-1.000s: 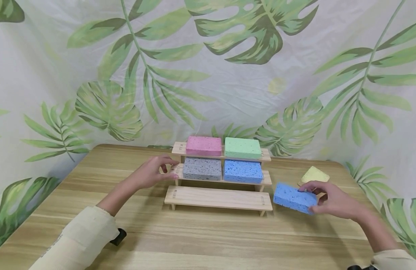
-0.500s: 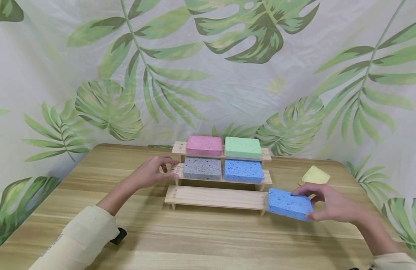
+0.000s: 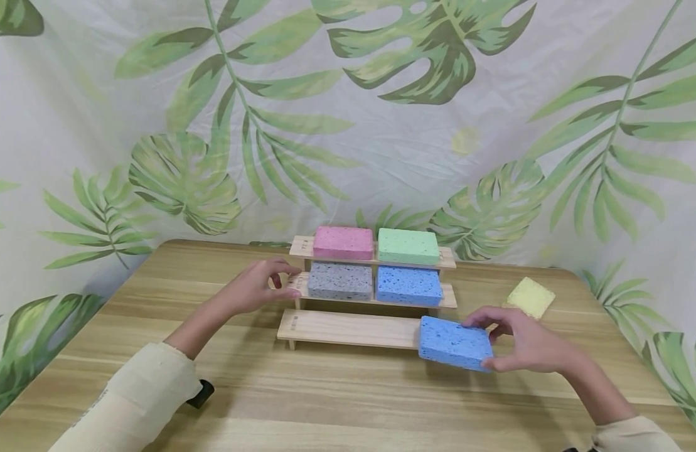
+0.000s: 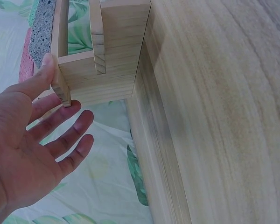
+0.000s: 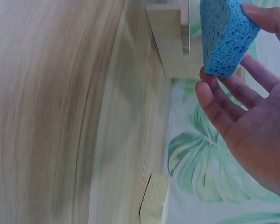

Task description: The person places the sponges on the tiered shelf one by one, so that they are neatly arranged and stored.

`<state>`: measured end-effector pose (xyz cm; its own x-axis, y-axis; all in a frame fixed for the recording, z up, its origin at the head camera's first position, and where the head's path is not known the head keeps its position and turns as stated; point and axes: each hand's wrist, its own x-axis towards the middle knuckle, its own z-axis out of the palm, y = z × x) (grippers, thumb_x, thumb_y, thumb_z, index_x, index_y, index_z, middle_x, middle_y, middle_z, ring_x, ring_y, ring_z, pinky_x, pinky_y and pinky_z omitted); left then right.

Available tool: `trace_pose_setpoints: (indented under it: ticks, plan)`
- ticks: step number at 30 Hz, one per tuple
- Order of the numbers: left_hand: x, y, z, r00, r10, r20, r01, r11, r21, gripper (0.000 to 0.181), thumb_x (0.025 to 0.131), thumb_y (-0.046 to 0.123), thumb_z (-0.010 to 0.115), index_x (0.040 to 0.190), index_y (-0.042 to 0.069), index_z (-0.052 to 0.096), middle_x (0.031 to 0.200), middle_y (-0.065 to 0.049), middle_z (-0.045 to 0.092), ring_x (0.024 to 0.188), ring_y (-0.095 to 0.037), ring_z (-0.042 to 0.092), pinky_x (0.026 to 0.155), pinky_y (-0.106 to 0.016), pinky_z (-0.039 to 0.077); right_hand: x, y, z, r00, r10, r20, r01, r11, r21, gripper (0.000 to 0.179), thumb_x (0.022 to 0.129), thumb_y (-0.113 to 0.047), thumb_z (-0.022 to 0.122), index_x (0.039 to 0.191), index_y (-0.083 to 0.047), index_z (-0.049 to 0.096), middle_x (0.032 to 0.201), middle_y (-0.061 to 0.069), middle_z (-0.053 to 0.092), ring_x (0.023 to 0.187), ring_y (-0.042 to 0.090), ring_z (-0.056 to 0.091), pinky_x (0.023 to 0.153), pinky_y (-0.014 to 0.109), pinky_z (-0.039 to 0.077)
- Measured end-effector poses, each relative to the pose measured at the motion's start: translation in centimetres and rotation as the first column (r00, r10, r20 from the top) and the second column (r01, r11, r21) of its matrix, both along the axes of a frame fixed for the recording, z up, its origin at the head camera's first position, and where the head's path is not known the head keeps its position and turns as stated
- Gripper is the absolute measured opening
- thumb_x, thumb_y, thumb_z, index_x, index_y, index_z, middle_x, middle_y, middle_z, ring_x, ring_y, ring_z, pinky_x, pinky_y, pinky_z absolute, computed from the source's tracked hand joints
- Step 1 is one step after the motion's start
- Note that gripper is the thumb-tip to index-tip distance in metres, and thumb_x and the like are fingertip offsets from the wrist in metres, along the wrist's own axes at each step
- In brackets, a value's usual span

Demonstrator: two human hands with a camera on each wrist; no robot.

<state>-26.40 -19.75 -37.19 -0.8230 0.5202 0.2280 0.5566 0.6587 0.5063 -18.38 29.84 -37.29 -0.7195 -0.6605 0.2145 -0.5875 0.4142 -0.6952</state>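
My right hand [image 3: 525, 342] pinches a blue sponge [image 3: 455, 343] by its right end, thumb on the near side. The sponge overlaps the right end of the bottom tier of a three-step wooden rack [image 3: 348, 329]. My left hand [image 4: 32, 135] grips the left end of the rack's middle tier, thumb above and fingertips below the board. On that middle tier sit a grey sponge [image 3: 340, 280] and a second blue sponge [image 3: 408, 285]. Pink [image 3: 343, 243] and green [image 3: 407, 245] sponges lie side by side on the top tier.
A yellow sponge [image 3: 531, 297] lies on the wooden table [image 3: 325, 402] behind my right hand, right of the rack. A leaf-print cloth [image 3: 302, 125] hangs behind the table's far edge.
My right hand has carried the blue sponge leftward, from beside the rack to the right end of its bottom tier. The left hand has stayed at the middle tier.
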Motion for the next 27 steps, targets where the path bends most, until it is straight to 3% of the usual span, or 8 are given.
trace_pose_setpoints:
  ticks: [5,15,27]
  plan:
    - [0.0,0.1,0.1,1.000,0.001,0.002,-0.001,1.000,0.000,0.044,0.091,0.021,0.082,0.123,-0.006,0.072,0.113,-0.015,0.072,0.080,-0.016,0.063,0.070,-0.031,0.051,0.0,-0.8,0.0,0.999,0.001,-0.036,-0.001,1.000,0.013,0.050,0.074,-0.012,0.087,0.120,-0.004,0.069,0.115,0.005,0.072,0.100,0.011,0.062,0.075,0.031,0.057]
    - [0.0,0.0,0.2,1.000,0.003,0.009,-0.003,1.000,-0.005,0.044,0.091,0.022,0.082,0.124,-0.006,0.071,0.114,-0.015,0.071,0.079,-0.014,0.063,0.070,-0.031,0.052,0.4,-2.6,0.4,0.999,-0.030,-0.029,0.031,0.999,0.036,0.049,0.074,-0.020,0.089,0.117,-0.008,0.070,0.111,-0.001,0.071,0.095,0.013,0.060,0.073,0.030,0.054]
    - [-0.1,-0.1,0.0,1.000,0.013,0.027,-0.012,1.000,-0.024,0.046,0.091,0.024,0.081,0.126,-0.005,0.071,0.115,-0.014,0.071,0.078,-0.012,0.062,0.069,-0.031,0.051,0.4,-4.6,-0.3,0.989,-0.038,-0.142,0.039,0.999,-0.002,0.039,0.072,-0.017,0.090,0.105,-0.010,0.071,0.102,-0.004,0.071,0.091,0.008,0.061,0.071,0.029,0.056]
